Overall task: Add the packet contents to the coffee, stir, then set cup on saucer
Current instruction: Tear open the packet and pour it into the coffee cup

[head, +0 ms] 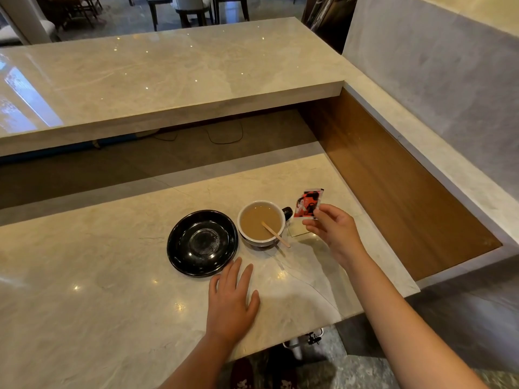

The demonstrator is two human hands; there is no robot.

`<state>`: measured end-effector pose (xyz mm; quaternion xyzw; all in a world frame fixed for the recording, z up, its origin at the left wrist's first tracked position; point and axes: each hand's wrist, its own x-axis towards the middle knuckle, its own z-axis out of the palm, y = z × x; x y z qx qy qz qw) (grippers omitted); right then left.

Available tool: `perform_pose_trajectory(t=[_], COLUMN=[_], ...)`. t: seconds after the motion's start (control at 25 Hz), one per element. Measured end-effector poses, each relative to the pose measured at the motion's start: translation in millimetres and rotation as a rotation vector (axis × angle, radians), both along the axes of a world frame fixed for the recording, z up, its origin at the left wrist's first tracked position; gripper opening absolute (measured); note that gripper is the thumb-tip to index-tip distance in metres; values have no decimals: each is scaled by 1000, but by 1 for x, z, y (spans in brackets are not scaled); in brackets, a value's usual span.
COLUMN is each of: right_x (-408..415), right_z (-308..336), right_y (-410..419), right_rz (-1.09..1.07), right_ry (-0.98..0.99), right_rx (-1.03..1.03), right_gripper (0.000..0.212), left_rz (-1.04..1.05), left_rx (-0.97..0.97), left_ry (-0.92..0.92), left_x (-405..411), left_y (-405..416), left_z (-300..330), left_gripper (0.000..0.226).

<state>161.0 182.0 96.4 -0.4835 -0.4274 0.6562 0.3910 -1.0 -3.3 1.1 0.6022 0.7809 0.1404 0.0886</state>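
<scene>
The packet [307, 204] hangs in the air just right of the cup [262, 223], pinched at its lower edge by the right hand [332, 230]; that grip is narrow, thumb and fingertips closed on the packet. Whether the packet is torn open I cannot tell. The cup stands on the counter [112, 290], full of light coffee, its dark handle turned toward the packet, and a wooden stirrer [275, 234] leans in it with its end over the near right rim. The black saucer [202, 242] sits just left of the cup, almost touching it, and is bare. The left hand [231, 299] lies flat and spread on the counter, close in front of the saucer, holding nothing.

The likely trouble: the packet is beside the cup, not over it, so tipping it now would scatter the contents on the counter. A careless hand could also knock the stirrer's overhanging end and flick coffee, and the cup is full enough to slop when lifted.

Room is good: wide bare counter to the left and front. The counter's right edge drops off well right of the cup, beyond the right hand.
</scene>
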Motion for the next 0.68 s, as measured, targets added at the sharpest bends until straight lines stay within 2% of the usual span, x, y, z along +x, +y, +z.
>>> perform_pose_trajectory(t=[0.28,0.48,0.68], right_x=[76,109,119], right_z=[-22,-52,-66], right_y=[1,7,10], right_rz=[-26,-23,25], right_ry=[-525,-794,-969], right_rx=[211,204,263], right_gripper=[18,22,25], left_rz=[-12,6,11], left_rx=[10,-18,-37], left_ry=[-8,17,34], left_x=[0,0,1], left_y=[0,1,2], left_z=[4,3,4], left_gripper=[55,57,58])
